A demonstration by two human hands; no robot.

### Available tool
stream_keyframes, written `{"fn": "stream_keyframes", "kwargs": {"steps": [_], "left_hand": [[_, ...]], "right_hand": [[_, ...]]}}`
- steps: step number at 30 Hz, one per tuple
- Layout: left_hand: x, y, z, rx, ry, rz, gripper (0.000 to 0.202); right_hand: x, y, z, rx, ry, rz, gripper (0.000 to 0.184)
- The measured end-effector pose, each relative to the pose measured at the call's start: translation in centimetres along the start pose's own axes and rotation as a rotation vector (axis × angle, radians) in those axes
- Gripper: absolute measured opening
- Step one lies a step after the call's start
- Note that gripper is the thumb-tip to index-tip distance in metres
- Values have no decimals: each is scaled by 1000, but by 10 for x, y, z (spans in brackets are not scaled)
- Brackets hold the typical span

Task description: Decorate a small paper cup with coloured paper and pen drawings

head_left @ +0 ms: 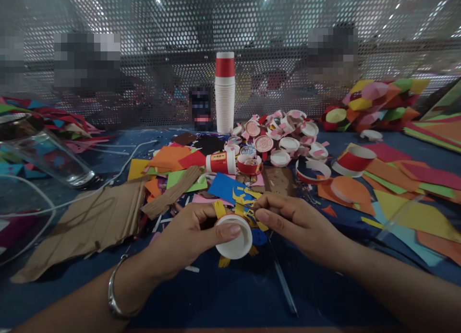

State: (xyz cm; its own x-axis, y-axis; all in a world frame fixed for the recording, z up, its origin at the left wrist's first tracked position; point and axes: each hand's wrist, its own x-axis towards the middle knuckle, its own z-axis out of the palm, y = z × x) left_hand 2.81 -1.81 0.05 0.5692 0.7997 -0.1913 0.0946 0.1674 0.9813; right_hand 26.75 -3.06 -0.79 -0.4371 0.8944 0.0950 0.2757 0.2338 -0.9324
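My left hand (187, 237) grips a white paper cup base (236, 237) with yellow paper strips (245, 206) stuck round it; the thumb presses on its rim. My right hand (291, 218) is closed in a pinch on one of the yellow strips at the top of the cup base. Both hands hover low over a dark blue table (223, 294). A silver bangle (117, 294) sits on my left wrist.
A tall stack of white and red paper cups (224, 90) stands at the back centre. A heap of cut cup bottoms (281, 136) lies behind my hands. Coloured paper sheets (406, 179) spread right, brown cardboard (93, 222) left, a clear container (54, 155) far left.
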Motion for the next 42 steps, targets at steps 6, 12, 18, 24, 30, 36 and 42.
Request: {"fn": "stream_keyframes", "kwargs": {"steps": [6,12,18,24,30,36,42], "left_hand": [[1,-2,-2,-34,15,-7,23],[1,-1,-4,-28,101,-47,30],[1,1,-3,-59,109,-35,28],[2,2,-5,45,66,-27,28],[4,3,-5,52,37,1,25],[2,0,-7,103,41,-32,32],[2,-1,-6,110,45,-20,34]], "right_hand": [[1,0,-1,-43,19,-13,37],[3,2,-3,-66,55,-8,39],[4,3,-3,-46,36,6,41],[3,5,-3,-4,10,43,45],[3,3,-3,12,-33,56,42],[4,3,-3,-20,-19,41,45],[3,3,-3,-50,-18,38,44]]}}
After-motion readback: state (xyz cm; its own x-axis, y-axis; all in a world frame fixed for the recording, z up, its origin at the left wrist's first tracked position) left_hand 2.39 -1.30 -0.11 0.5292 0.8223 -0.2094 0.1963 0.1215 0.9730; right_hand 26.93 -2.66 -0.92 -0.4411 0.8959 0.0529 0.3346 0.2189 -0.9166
